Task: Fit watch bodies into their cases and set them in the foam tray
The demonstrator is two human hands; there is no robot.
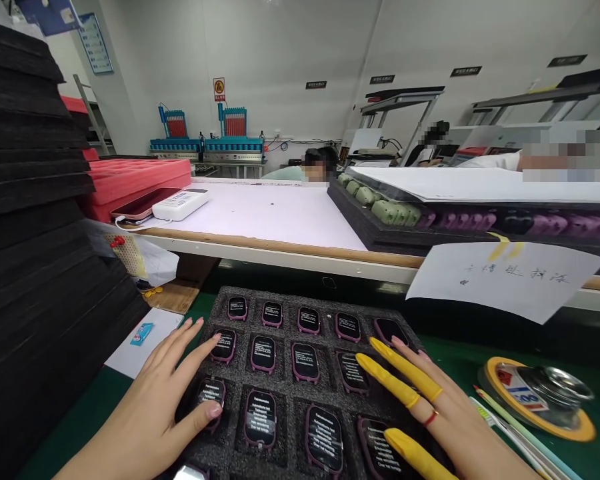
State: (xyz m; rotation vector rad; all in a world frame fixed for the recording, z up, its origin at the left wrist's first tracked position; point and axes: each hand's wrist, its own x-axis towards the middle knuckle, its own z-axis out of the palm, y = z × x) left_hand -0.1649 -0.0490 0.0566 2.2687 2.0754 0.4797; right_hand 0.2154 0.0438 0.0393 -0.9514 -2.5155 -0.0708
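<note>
A dark foam tray (pixel 285 333) holds several rows of purple-framed watches, most with white text on their lit screens. My left hand (pixel 165 393) lies with spread fingers over the tray's left side, its thumb by a watch (pixel 211 400) in the third row. Over the right side is my right hand (pixel 445 413), fingers apart, with yellow finger covers on the thumb and two fingers and a red band on one finger. Its covered fingertips are beside a watch (pixel 353 372). Neither hand holds anything.
Black foam sheets (pixel 30 200) rise at the left. A shelf (pixel 280 213) behind bears red foam (pixel 140 177), a white device (pixel 181 204) and a tray of green and purple pieces (pixel 390 212). Tape (pixel 500 380), a metal-topped container (pixel 563 385) and pens lie right. People are beyond.
</note>
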